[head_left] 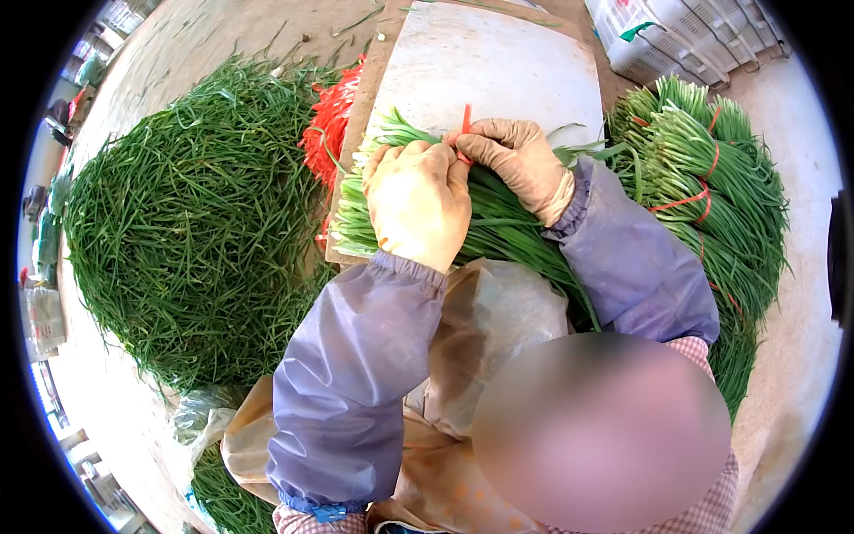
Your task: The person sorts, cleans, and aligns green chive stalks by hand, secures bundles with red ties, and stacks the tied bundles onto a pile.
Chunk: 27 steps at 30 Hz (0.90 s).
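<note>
A bundle of garlic chives [503, 214] lies across the front of the board, pale cut stems to the left and green leaves trailing right toward my body. A red plastic tie [467, 118] goes around it, one end sticking up between my hands. My gloved left hand [418, 203] rests over the stem end, fingers curled in at the tie; its fingertips are partly hidden. From the right, my gloved right hand [523, 165] pinches the tie between thumb and forefinger, close against the left hand.
A white-topped board [498, 67] forms the work surface. Red tie strips [334, 125] hang at its left edge, beside a large heap of loose green leaves [196, 222]. Tied chive bundles [712, 187] are stacked to the right. White plastic crates [685, 40] stand behind them.
</note>
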Tool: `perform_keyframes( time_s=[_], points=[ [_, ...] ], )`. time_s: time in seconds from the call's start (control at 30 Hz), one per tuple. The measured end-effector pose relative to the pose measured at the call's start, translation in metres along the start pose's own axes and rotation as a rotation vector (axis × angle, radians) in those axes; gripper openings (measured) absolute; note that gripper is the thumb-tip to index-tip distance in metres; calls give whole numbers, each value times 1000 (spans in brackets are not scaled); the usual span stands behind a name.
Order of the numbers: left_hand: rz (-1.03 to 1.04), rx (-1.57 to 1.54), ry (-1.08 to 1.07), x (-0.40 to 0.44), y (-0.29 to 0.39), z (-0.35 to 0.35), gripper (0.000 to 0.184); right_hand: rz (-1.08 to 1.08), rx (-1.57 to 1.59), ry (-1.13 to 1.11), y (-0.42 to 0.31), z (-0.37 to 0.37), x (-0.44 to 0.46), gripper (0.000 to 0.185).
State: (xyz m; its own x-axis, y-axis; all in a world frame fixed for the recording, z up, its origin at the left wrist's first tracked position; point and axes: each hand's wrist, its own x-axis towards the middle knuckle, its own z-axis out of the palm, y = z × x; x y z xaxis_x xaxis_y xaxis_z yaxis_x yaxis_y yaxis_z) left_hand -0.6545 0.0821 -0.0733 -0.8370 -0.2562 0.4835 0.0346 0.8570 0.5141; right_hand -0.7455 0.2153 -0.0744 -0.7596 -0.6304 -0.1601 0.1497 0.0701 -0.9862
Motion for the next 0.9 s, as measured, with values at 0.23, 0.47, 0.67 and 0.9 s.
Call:
perform_keyframes(
  time_s=[0.23, 0.47, 0.67, 0.9],
  points=[
    [206, 150, -234, 31, -6, -35, 63, -890, -1174, 125, -23, 13, 3, 13],
    [284, 32, -832, 48, -26, -56, 122, -645, -831, 256, -21, -8, 28, 12],
    [357, 333, -641, 16, -24, -53, 122, -397, -458, 199, -44, 13, 28, 16],
    [50, 323, -355, 13, -26, -18, 106, -152, 11, 66, -69, 73, -64, 19]
  ],
)
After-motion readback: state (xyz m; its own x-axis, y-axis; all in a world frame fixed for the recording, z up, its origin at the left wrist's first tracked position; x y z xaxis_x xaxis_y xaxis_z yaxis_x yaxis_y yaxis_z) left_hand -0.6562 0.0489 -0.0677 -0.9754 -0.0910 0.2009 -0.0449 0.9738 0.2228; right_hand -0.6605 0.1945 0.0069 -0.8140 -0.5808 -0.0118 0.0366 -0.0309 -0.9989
